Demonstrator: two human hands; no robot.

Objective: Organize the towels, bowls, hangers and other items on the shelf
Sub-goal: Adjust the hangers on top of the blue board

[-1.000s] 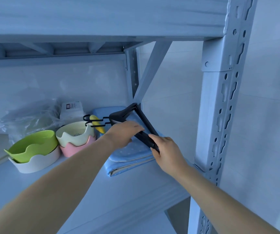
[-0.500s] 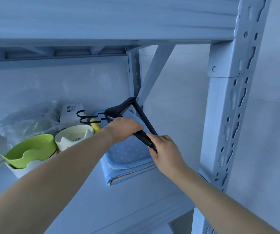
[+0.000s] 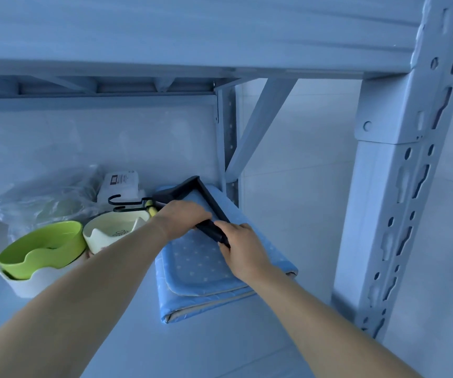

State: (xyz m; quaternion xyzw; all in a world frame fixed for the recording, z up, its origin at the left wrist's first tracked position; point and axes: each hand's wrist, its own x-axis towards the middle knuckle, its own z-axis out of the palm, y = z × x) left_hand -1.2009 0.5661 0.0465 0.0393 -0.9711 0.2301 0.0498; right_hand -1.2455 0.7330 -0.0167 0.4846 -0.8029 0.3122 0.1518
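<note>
Grey shelf (image 3: 110, 336): black hangers (image 3: 206, 193) are gripped by left hand (image 3: 181, 218) and right hand (image 3: 243, 251) over folded blue towel (image 3: 200, 266). Bowls (image 3: 42, 248) are stacked just left.

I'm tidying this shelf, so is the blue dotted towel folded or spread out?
Folded. The blue dotted towel lies flat under the black hangers, in stacked layers with doubled edges showing along its near side.

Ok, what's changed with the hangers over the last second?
The left hand and right hand lowered the black hangers from a raised tilt flatter onto the folded blue towel, still gripping them. The bowls and plastic bag stayed put.
</note>
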